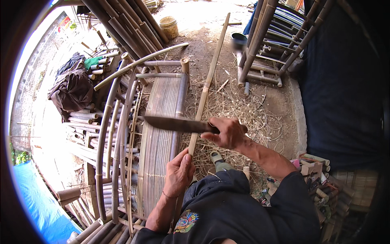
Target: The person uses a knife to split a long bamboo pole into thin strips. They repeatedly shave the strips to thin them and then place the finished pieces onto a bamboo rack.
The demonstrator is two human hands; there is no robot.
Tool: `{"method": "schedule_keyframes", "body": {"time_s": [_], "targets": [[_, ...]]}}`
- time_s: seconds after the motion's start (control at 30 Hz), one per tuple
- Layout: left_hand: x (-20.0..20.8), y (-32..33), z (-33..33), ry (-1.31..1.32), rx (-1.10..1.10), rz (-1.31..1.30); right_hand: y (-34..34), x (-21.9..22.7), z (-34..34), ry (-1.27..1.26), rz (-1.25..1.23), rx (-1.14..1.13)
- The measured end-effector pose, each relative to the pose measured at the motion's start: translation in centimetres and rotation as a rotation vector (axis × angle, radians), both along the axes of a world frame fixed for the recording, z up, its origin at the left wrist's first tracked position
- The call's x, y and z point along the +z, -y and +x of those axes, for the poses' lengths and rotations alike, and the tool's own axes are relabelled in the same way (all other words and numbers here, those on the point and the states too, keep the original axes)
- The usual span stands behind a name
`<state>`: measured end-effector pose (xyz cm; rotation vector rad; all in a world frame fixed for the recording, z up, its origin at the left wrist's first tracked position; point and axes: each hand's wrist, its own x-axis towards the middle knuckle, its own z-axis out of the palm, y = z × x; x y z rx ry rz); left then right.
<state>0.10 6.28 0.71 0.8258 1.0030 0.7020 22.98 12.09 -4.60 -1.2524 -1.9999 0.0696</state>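
Note:
My left hand (pixel 177 174) is closed around the near end of a long split bamboo strip (pixel 208 77), which runs away from me over the ground. In my right hand (pixel 228 133) is the handle of a large machete (pixel 174 124). Its broad dark blade points left and lies across the strip, a short way beyond my left hand. Whether the edge touches the strip I cannot tell. Below and left of the blade stands a bamboo bench (pixel 158 154) with a slatted seat.
Curly bamboo shavings (pixel 243 110) cover the ground ahead. Bamboo poles (pixel 126 24) lean at the far left, near a yellowish bucket (pixel 169 27). A bamboo rack (pixel 264 73) stands far right. Cut bamboo and a dark cloth (pixel 73 89) lie left; a cluttered pile (pixel 321 179) sits right.

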Motion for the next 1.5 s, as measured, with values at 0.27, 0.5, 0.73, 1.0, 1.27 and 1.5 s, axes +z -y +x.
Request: {"method": "schedule_keyframes", "body": {"time_s": [0.27, 0.5, 0.73, 1.0, 1.27, 1.5], "targets": [[-0.5, 1.8, -0.7, -0.038, -0.043, 0.009, -0.7, 0.7, 2.8, -0.019, -0.008, -0.08], [-1.4, 7.0, -5.2, -0.09, -0.207, 0.067, -4.3, 2.5, 16.5, -0.073, -0.169, -0.618], [-4.2, 10.8, -12.3, 0.028, -0.263, -0.05, -2.5, 6.1, 27.0, 0.0, -0.168, -0.754], [-3.6, 8.4, -10.7, -0.342, -0.356, 0.065, -2.2, 6.8, 29.5, -0.363, -0.224, -0.949], [-4.5, 2.1, -0.2, -0.583, -0.144, 0.723, 2.1, -0.8, 9.5, 0.187, -0.048, -0.378], [-4.3, 3.0, -1.5, -0.625, -0.223, 0.75, 1.2, 0.9, 10.7, 0.151, -0.168, -0.469]]}}
